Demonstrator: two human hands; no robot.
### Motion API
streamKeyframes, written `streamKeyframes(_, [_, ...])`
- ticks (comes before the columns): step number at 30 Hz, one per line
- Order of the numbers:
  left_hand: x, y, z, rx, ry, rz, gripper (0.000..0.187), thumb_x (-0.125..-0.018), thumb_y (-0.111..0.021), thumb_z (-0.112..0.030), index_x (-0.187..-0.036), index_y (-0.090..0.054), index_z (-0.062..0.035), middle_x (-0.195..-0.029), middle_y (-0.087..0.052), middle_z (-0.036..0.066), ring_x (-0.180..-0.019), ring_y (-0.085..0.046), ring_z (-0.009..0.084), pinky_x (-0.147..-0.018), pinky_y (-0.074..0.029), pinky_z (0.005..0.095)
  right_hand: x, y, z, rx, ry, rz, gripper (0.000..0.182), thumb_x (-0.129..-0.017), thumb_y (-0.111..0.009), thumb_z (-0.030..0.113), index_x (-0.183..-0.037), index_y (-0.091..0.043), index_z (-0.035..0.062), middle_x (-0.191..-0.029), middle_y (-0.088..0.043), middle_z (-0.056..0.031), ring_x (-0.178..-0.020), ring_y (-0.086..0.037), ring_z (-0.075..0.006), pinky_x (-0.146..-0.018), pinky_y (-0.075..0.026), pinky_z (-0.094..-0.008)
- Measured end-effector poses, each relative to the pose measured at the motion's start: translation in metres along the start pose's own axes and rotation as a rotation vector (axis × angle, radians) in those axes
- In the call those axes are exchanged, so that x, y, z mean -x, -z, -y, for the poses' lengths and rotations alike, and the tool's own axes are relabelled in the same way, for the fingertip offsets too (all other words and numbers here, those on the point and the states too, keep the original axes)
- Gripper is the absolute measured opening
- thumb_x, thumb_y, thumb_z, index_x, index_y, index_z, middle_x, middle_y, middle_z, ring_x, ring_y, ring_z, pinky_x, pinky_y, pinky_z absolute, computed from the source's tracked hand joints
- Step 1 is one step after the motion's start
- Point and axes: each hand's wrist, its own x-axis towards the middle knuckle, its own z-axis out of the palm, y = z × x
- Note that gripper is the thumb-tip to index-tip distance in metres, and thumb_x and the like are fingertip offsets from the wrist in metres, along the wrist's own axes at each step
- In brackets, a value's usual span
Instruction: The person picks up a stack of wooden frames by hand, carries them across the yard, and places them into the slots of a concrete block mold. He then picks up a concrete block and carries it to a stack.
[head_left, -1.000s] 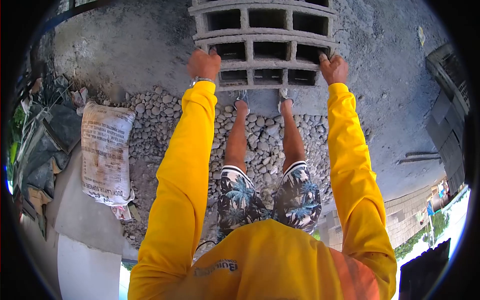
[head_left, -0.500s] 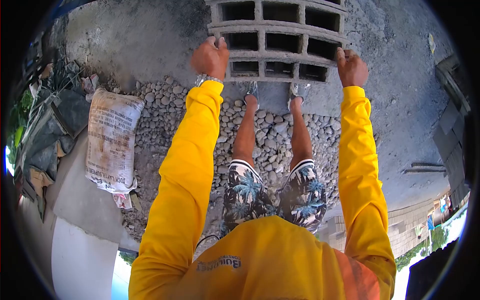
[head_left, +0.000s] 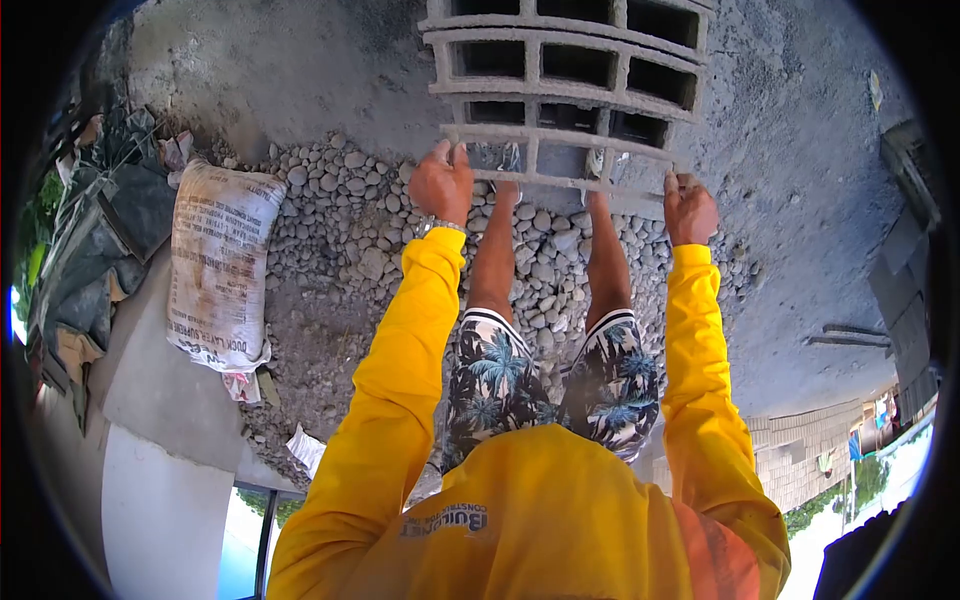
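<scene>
A grey hollow concrete block [head_left: 570,139] hangs in front of my shins, its cores facing me, and my shoes show through them. My left hand [head_left: 441,185], with a metal band at the wrist, grips the block's left end. At the opposite end, my right hand [head_left: 690,208] is closed on it, thumb toward the block. Just beyond stands a stack of similar hollow blocks [head_left: 580,34], cut off by the top of the view.
Rounded stones [head_left: 350,230] cover the ground around my legs. A stained, filled sack [head_left: 225,265] lies to the left, beside dark crumpled sheeting [head_left: 135,215]. Grey blocks [head_left: 905,280] stand at the right edge, with thin strips [head_left: 850,337] on the ground nearby.
Both hands have come toward my body, bringing one block away from the stack. A gap now shows my shoes through its cores.
</scene>
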Motion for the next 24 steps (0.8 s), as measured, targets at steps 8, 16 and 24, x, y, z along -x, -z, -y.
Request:
streamKeyframes(8, [-0.038,-0.024,-0.016,-0.148,0.017,0.025,0.033,-0.084,-0.073,-0.035,-0.099,-0.075,-0.0049,-0.09,-0.071,0.022,-0.082,-0.07,0.0392,-0.071,-0.056,0.0452,-0.059,-0.032,0.01,0.129,0.097,-0.091,0.032,-0.091,-0.065,0.037,-0.098,-0.075,0.0081,-0.091,-0.07,-0.0205,-0.082,-0.068,-0.0373,-0.073,-0.055,-0.0447])
streamKeyframes(16, [-0.05,-0.052,-0.003,-0.199,-0.016,0.068,0.033,-0.084,-0.072,-0.034,-0.083,-0.071,-0.0004,-0.083,-0.07,0.024,-0.08,-0.068,0.0431,-0.069,-0.054,0.0501,-0.054,-0.05,0.006,0.023,-0.128,0.057,0.045,-0.089,-0.064,0.047,-0.097,-0.075,0.0042,-0.094,-0.07,-0.026,-0.088,-0.069,-0.0424,-0.082,-0.054,-0.0464])
streamKeyframes(24, [-0.036,-0.061,0.013,0.161,0.119,-0.012,0.066,-0.082,-0.074,-0.047,-0.119,-0.06,0.0056,-0.106,-0.064,0.034,-0.101,-0.064,0.0446,-0.083,-0.053,0.045,-0.056,-0.042,-0.004,-0.256,-0.22,0.124,0.066,-0.087,-0.062,0.058,-0.111,-0.067,-0.0029,-0.109,-0.067,-0.0283,-0.102,-0.066,-0.041,-0.087,-0.051,-0.0432])
